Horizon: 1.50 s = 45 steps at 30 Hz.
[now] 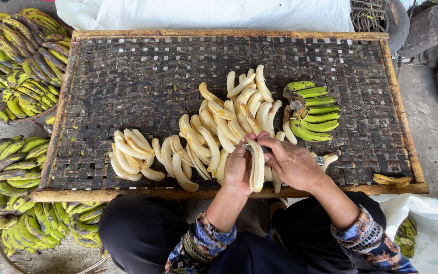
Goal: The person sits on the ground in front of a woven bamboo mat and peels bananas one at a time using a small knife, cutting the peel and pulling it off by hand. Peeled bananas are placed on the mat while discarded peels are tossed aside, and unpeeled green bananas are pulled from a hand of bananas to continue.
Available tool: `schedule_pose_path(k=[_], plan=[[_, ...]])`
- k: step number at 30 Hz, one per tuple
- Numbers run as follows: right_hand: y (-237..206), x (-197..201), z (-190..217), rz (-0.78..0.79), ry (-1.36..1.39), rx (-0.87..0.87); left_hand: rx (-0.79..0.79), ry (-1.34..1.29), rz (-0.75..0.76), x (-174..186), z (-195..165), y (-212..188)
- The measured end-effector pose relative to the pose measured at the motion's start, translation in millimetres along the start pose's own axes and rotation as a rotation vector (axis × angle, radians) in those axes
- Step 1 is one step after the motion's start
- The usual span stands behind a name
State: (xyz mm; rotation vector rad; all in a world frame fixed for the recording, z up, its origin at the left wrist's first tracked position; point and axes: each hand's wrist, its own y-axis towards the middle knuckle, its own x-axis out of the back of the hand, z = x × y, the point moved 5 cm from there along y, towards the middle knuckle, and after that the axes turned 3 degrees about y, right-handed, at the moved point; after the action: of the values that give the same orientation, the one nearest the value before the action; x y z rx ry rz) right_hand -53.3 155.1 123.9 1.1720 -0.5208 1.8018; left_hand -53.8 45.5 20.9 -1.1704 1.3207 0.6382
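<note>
My left hand (238,167) grips a pale peeled banana (256,166) upright at the near edge of the woven tray (128,76). My right hand (290,161) is closed over its top end, with a small metal blade tip showing near the fingers. Several peeled bananas (214,132) lie in a row and heap across the tray's middle. A green unpeeled bunch (313,109) rests just right of the heap.
Baskets of green and yellow bananas sit at the left (19,56) and lower left (31,218). A piece of peel (391,179) lies at the tray's near right corner. A white sack (427,228) is at lower right. White cloth (204,12) lies beyond the tray.
</note>
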Motion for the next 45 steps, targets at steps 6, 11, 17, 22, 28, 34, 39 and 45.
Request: schedule_pose_path(k=[6, 11, 17, 22, 28, 34, 39, 45], plan=[[14.5, 0.8, -1.9, -0.001, 0.034, -0.009, 0.094, -0.023, 0.072, -4.6, -5.4, 3.5], [23.3, -5.5, 1.0, -0.167, -0.091, 0.131, 0.055, -0.060, -0.027, -8.9, -15.4, 8.8], [39.0, -2.0, -24.8, -0.195, -0.681, 0.025, -0.021, 0.011, -0.107, -6.4, -32.5, 14.0], [31.6, 71.9, -158.4, -0.284, -0.010, -0.558, -0.437, 0.229, -0.200, 10.6, -112.5, 1.9], [0.5, 23.0, -236.6, 0.055, 0.020, -0.792, -0.835, 0.641, -0.806, 62.6, -217.7, -38.6], [10.8, -31.2, -213.7, -0.046, -0.170, -0.757, -1.015, 1.083, -0.849, 123.0, -246.5, -28.9], [24.5, -35.2, -209.6, -0.077, -0.233, -0.743, -1.128, 1.502, -0.868, 131.1, -253.0, -23.2], [19.3, -39.1, -207.9, -0.233, -0.432, -0.635, -1.158, 1.410, -0.869, 124.4, -254.6, -31.0]])
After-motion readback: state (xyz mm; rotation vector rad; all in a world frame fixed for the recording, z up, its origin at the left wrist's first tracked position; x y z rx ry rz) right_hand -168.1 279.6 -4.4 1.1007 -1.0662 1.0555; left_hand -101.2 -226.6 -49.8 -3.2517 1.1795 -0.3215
